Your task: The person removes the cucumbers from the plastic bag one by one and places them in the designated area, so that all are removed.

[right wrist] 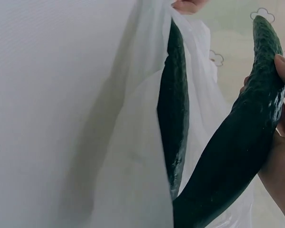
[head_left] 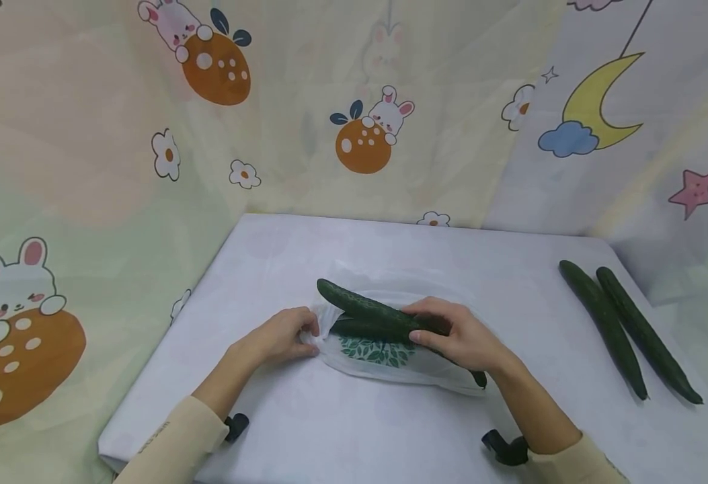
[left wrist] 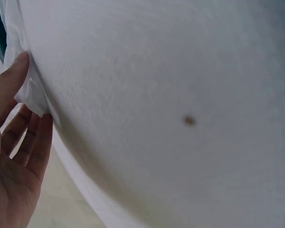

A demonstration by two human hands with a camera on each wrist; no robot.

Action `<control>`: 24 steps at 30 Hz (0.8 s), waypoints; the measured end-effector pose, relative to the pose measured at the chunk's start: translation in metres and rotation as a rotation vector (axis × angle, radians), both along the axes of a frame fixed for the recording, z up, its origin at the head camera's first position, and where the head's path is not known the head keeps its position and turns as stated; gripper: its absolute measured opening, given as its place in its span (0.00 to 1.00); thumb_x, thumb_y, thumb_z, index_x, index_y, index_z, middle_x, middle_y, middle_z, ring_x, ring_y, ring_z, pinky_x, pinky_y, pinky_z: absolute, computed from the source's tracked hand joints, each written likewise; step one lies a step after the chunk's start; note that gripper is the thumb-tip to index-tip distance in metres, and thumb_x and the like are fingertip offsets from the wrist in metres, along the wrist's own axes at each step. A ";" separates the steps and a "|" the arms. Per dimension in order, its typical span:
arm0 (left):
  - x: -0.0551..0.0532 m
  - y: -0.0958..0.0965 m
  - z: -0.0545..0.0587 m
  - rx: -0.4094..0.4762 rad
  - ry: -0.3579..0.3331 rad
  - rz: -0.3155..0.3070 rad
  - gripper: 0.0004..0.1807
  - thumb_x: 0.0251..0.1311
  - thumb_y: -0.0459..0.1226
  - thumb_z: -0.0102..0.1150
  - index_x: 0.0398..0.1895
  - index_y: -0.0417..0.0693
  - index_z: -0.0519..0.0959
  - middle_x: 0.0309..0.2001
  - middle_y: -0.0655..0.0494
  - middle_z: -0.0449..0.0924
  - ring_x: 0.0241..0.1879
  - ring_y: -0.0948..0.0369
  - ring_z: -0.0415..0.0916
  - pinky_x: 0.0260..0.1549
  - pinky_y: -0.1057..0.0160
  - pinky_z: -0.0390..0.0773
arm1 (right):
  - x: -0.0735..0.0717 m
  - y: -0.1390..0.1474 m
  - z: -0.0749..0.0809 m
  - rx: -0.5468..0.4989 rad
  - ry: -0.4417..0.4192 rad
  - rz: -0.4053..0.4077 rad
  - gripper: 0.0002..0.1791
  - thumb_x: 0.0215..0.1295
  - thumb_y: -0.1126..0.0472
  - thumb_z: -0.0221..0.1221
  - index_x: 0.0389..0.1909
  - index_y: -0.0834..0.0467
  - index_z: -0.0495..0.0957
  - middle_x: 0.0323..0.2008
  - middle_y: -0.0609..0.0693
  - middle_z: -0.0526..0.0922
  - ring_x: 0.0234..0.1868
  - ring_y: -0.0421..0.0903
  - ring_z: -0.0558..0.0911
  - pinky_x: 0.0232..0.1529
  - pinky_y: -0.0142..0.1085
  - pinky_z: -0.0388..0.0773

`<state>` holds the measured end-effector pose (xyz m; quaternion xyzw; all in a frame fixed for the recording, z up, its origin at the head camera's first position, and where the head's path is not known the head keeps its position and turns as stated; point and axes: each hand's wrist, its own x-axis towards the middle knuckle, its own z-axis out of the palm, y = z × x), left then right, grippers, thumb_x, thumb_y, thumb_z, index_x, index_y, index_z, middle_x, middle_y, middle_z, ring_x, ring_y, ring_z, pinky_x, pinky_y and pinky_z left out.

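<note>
A white plastic bag [head_left: 390,374] with a green leaf print lies in the middle of the table. My left hand [head_left: 281,336] pinches the edge of its mouth between thumb and fingers. My right hand [head_left: 462,338] grips a dark green cucumber [right wrist: 228,154], which slants over the bag with its far end pointing up and left in the head view. Just below it, a second cucumber [right wrist: 175,114] lies inside the opening of the bag, partly covered by the plastic. In the left wrist view the gathered bag edge [left wrist: 34,92] sits between thumb and fingers.
Two more cucumbers, one [head_left: 604,329] beside the other [head_left: 650,336], lie side by side at the table's right. The white-covered table [head_left: 341,437] backs onto a cartoon-print cloth [head_left: 450,181]. Black camera mounts [head_left: 505,449] show at both wrists.
</note>
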<state>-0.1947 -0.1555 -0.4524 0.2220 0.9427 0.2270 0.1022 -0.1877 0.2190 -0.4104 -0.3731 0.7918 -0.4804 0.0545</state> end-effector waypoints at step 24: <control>0.000 -0.003 -0.003 -0.008 0.062 -0.054 0.15 0.53 0.42 0.78 0.36 0.56 0.78 0.40 0.65 0.78 0.43 0.63 0.74 0.48 0.57 0.78 | -0.021 0.017 0.041 -0.289 -0.255 -0.278 0.24 0.75 0.60 0.59 0.69 0.58 0.73 0.59 0.47 0.81 0.53 0.40 0.85 0.47 0.32 0.83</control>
